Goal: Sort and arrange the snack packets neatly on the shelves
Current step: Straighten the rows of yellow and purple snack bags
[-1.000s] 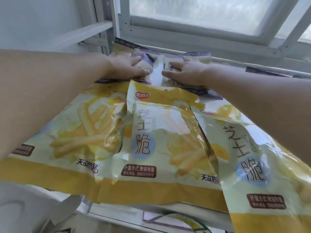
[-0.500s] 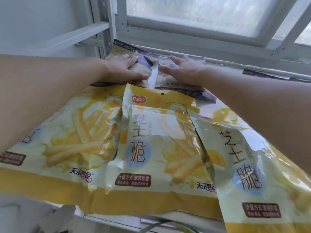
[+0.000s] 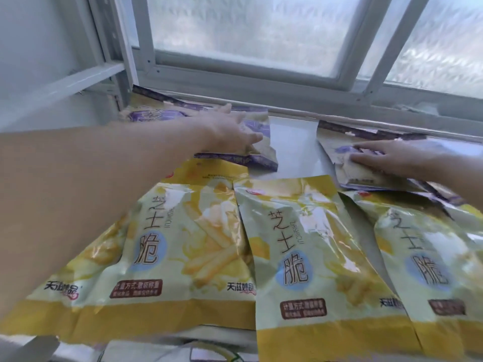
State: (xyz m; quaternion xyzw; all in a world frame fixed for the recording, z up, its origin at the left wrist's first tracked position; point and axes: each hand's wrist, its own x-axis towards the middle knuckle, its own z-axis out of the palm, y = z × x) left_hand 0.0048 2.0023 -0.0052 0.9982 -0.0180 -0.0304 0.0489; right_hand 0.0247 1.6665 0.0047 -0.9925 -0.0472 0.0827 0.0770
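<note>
Presses left purple packet (image 3: 261,156) at back-left corner of shelf (image 3: 295,150) with flat left hand (image 3: 230,134); presses right purple packet (image 3: 339,145) at back edge with flat right hand (image 3: 392,160).

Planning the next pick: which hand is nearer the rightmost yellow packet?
Right. The right hand rests on the right purple packet just behind the rightmost yellow packet. The left hand rests on the left purple packet, well off to its left.
</note>
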